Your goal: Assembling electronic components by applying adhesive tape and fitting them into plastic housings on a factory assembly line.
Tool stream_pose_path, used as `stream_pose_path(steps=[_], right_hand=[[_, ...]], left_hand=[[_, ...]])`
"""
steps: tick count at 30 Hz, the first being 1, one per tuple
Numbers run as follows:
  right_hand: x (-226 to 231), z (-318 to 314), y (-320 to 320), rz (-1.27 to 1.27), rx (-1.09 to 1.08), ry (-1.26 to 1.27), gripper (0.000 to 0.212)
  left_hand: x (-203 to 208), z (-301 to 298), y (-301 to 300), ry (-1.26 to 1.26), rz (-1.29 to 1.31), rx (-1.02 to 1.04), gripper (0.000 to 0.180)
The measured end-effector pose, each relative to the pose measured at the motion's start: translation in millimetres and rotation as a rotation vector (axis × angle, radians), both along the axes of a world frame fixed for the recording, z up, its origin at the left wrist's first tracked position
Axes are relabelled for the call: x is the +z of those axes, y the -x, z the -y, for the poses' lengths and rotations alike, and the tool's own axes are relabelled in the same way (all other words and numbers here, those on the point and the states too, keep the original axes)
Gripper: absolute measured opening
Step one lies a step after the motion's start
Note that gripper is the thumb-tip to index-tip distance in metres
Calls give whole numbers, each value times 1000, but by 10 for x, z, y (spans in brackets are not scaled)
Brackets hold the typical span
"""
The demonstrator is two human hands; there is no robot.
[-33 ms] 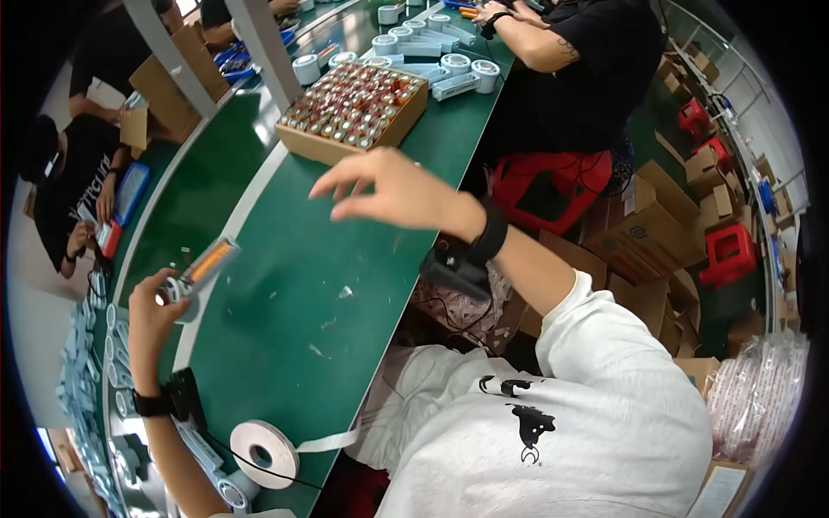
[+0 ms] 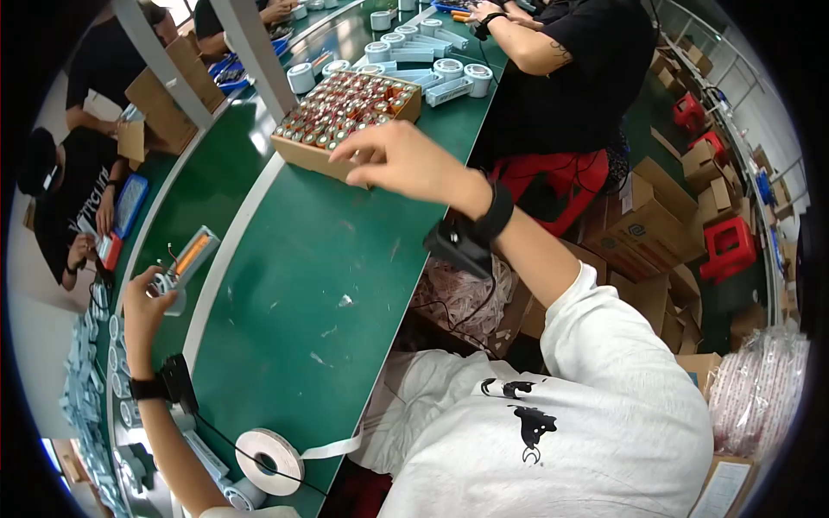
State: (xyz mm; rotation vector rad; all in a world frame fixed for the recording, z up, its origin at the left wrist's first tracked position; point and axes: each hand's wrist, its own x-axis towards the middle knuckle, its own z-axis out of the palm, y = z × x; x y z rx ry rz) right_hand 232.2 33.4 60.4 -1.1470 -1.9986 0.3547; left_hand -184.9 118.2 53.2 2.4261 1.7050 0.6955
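Head view is showing a long green bench [image 2: 328, 285] curving through a busy workshop, with other people sitting along both sides and cardboard cartons [image 2: 656, 216] and red stools [image 2: 732, 246] crowding the floor to the right. On the bench, a shallow cardboard box [image 2: 345, 108] is sitting packed with small red-and-silver cylinders standing on end.

The right hand [image 2: 406, 160] is reaching over the box's near edge, fingers loosely curled and spread; whether it is holding a cylinder, I cannot tell. The left hand [image 2: 147, 302] is gripping a small white part [image 2: 177, 272] with an orange strip, closed around it, at the bench's left edge beside a row of similar white pieces [image 2: 86, 380]. A roll of white tape [image 2: 268, 462] is lying at the near end, its tail trailing toward the person's shirt.

Judging the risk: the cylinders are standing tight together, so a hasty pinch could be tipping neighbours over or dragging one out onto the bench. The wrist cables could also be snagging on the box corner or the tape.
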Motion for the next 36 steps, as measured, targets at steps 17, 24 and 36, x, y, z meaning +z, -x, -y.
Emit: stream_pose_path(steps=[17, 24, 36], right_hand=[[-180, -1472, -364, 504, -344, -254, 33], [52, -1642, -457, 422, -108, -280, 25], [1147, -1362, -79, 450, 87, -585, 24]], left_hand=[[468, 2002, -350, 245, 262, -124, 56], [-306, 3170, -225, 181, 637, 195, 38], [-1090, 2817, -419, -495, 788, 687, 23]])
